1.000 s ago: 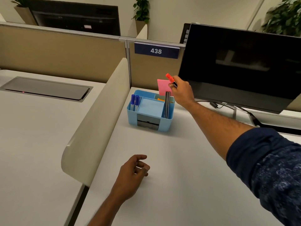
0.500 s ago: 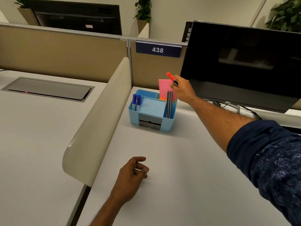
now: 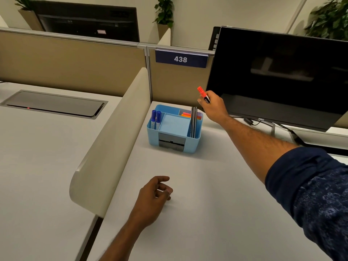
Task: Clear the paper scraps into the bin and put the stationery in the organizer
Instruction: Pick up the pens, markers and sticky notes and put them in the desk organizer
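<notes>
A light blue organizer (image 3: 190, 146) stands on the desk near the back partition. It holds two blue markers (image 3: 156, 118) at its left, a blue pad (image 3: 174, 123) in the middle, dark pens (image 3: 194, 121) at its right and pink and orange sticky notes (image 3: 186, 115) in a back compartment. My right hand (image 3: 214, 107) hovers just right of and above the organizer's back corner, gripping an orange-capped marker (image 3: 203, 95) that points up. My left hand (image 3: 154, 198) rests on the desk in front, its fingers loosely curled and holding nothing.
A black monitor (image 3: 278, 76) stands at the right rear with cables (image 3: 252, 122) beneath it. A curved beige divider (image 3: 113, 142) runs along the left of this desk. Tan partitions with a "438" sign (image 3: 181, 58) close the back. The neighbouring desk has a grey hatch (image 3: 54, 103).
The pink sticky notes that my right hand held above the organizer now lie in its back compartment. My right hand has lifted slightly to the right, still holding the marker.
</notes>
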The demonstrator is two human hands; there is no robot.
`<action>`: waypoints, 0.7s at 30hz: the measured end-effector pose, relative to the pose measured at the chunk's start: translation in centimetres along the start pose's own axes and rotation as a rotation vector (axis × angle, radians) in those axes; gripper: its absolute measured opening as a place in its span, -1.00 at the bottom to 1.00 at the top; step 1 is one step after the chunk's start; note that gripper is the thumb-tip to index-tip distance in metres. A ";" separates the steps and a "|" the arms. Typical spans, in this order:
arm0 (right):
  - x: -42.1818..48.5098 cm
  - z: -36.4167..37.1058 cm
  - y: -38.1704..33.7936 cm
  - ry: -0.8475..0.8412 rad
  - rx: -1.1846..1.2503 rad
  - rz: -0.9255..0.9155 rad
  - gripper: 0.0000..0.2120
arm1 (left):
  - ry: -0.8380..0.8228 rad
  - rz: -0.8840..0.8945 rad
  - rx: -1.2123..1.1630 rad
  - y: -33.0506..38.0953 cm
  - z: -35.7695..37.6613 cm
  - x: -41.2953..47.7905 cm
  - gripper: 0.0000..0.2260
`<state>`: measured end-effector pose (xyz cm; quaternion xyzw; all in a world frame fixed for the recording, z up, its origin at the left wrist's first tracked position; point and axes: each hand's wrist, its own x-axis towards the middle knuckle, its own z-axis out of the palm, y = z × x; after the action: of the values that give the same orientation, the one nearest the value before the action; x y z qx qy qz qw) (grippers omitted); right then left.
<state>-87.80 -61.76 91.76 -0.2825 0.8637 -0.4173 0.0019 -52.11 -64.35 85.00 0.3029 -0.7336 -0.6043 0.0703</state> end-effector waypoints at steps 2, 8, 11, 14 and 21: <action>-0.6 -0.6 -0.9 -0.003 0.077 -0.023 -0.81 | -0.005 0.018 0.024 0.5 0.0 0.5 -0.76; -3.5 0.9 -5.8 -0.171 0.400 0.003 -0.80 | -0.010 0.056 0.079 2.0 -0.4 1.4 -0.75; -4.6 3.1 -8.3 -0.218 0.437 -0.030 -0.77 | -0.007 0.052 0.083 2.5 -0.6 1.6 -0.74; -4.9 4.7 -10.3 -0.226 0.451 -0.064 -0.81 | -0.005 0.057 0.092 2.6 -0.7 1.4 -0.74; -4.7 8.1 -10.4 -0.233 0.261 -0.037 -0.83 | -0.001 0.064 0.111 2.3 -1.1 0.8 -0.74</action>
<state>-76.84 -70.40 92.83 -0.3422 0.7909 -0.4901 0.1310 -53.11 -65.49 87.22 0.2824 -0.7752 -0.5603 0.0727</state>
